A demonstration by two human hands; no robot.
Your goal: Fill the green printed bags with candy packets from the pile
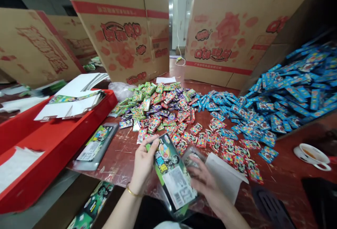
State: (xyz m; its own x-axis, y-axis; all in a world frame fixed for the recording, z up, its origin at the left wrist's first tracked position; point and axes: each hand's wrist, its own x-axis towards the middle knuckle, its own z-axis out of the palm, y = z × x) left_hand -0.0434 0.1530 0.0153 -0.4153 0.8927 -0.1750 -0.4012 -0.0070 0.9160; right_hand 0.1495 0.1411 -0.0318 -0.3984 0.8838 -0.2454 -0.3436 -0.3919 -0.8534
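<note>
My left hand [145, 158] grips the upper left edge of a green and black printed candy package [172, 172], thumb on its front. The package leans in front of me, with a white label and barcode on its lower half and clear plastic around its lower end. My right hand [201, 176] is at the package's right edge, slightly blurred, with its fingers apart. Beside those fingers lies a clear plastic wrapper [194, 152], partly hidden. A white paper sheet [225, 178] is under and right of my right hand. Small red candy packets [189, 137] lie just beyond both hands.
A red tray [60, 136] with white folded cards [71, 108] stands left, beside another wrapped package [97, 146]. Green packets [144, 99] and blue packets [297, 88] pile up behind and right. Cardboard boxes [123, 28] block the back. A cup [312, 155] sits right.
</note>
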